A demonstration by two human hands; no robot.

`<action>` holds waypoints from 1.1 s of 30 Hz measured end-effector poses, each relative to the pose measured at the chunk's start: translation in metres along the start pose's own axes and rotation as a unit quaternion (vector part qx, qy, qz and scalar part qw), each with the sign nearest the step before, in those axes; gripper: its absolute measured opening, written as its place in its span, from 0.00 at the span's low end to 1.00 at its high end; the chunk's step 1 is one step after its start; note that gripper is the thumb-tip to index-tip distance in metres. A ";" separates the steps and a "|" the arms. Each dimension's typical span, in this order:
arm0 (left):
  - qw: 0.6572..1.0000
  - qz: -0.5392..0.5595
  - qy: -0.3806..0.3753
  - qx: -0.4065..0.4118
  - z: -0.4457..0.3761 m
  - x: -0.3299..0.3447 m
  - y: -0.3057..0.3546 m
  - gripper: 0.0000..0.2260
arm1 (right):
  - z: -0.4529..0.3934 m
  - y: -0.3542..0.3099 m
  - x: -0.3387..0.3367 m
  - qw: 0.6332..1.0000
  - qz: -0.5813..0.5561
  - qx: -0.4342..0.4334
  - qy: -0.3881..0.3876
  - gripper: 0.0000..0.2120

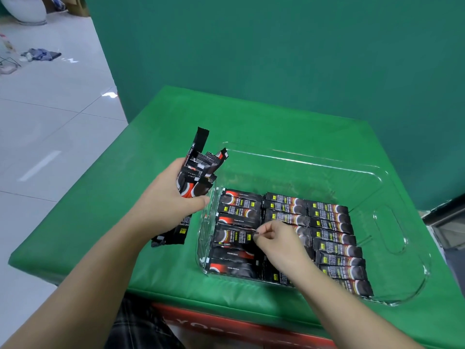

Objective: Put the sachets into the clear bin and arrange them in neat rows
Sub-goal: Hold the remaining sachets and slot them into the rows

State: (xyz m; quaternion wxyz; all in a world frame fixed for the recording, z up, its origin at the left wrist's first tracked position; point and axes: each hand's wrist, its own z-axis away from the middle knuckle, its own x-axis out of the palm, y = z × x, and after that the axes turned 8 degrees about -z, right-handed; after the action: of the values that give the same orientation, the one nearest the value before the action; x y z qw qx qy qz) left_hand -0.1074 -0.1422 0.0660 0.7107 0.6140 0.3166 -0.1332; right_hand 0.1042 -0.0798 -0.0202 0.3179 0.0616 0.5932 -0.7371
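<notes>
the right hand [276,244] is down in the clear bin [387,217], fingertips pinching the end of one sachet [235,237] in the left row; the left hand [163,197] grips a bundle of sachets [196,172] beside the bin's left wall; this looks like mid-filling; next, i'd guess, lay it flat and square to its neighbours.

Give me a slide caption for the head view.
Left hand holds spare sachets; right hand pinches one in clear bin.

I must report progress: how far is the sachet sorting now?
Done: three rows of sachets lie flat in the clear bin. In hand: the right hand pinches one sachet's end in the left row. Left: the bundle in the left hand's grip, outside the bin.
</notes>
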 end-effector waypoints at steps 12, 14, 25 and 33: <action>1.000 0.009 0.005 -0.003 0.000 0.001 0.000 0.17 | -0.017 -0.006 0.020 0.880 0.403 -0.230 -0.100 0.24; 1.000 0.011 0.006 -0.005 -0.001 0.001 -0.001 0.17 | -0.019 -0.006 0.024 0.871 0.415 -0.240 -0.110 0.21; 1.000 0.021 0.006 0.000 -0.001 0.001 -0.003 0.17 | -0.015 -0.006 0.031 0.859 0.405 -0.279 -0.142 0.18; 1.000 0.012 0.004 0.001 -0.002 0.001 -0.003 0.18 | -0.016 -0.002 0.013 0.884 0.383 -0.250 -0.093 0.20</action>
State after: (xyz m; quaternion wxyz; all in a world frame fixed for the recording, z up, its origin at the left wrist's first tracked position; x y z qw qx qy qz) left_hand -0.1090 -0.1406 0.0628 0.7106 0.6187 0.3120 -0.1225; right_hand 0.0881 -0.0698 -0.0290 0.6340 0.1335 0.6560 -0.3872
